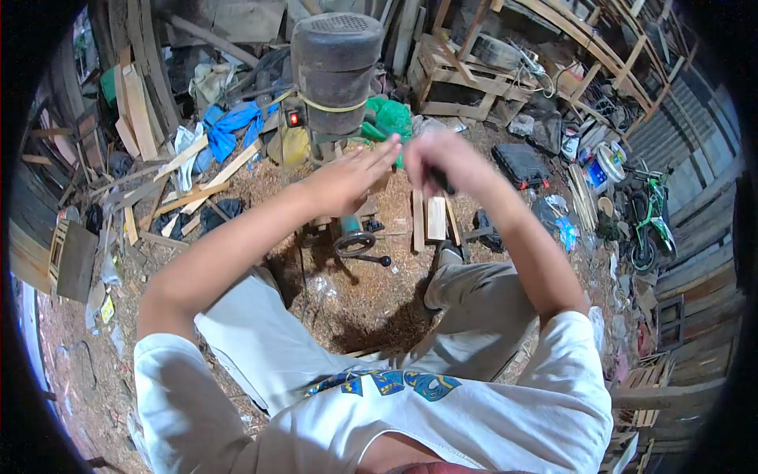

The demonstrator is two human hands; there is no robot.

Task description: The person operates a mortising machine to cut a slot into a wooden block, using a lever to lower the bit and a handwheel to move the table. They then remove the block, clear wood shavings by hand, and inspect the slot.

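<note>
My left hand (pixel 350 182) is stretched out flat in front of the upright machine (pixel 335 75), its fingers pointing toward my right hand. Beneath the palm, a piece of wood (pixel 381 184) shows partly. My right hand (pixel 448 162), smeared by motion, curls around a black handle (pixel 440 182); the rest of that handle is hidden by the fingers. The two hands are close together at the machine's front. Below them sits the machine's handwheel (pixel 354 244), with a black-knobbed lever (pixel 384 261) sticking out to the right.
Wood offcuts (pixel 436 218) stand right of the machine, and scattered strips (pixel 213 189) lie to the left. A lit red switch (pixel 294 118) is on the machine. Sawdust covers the floor (pixel 371 300). A black case (pixel 521 164) and a green bike (pixel 652 213) are farther right.
</note>
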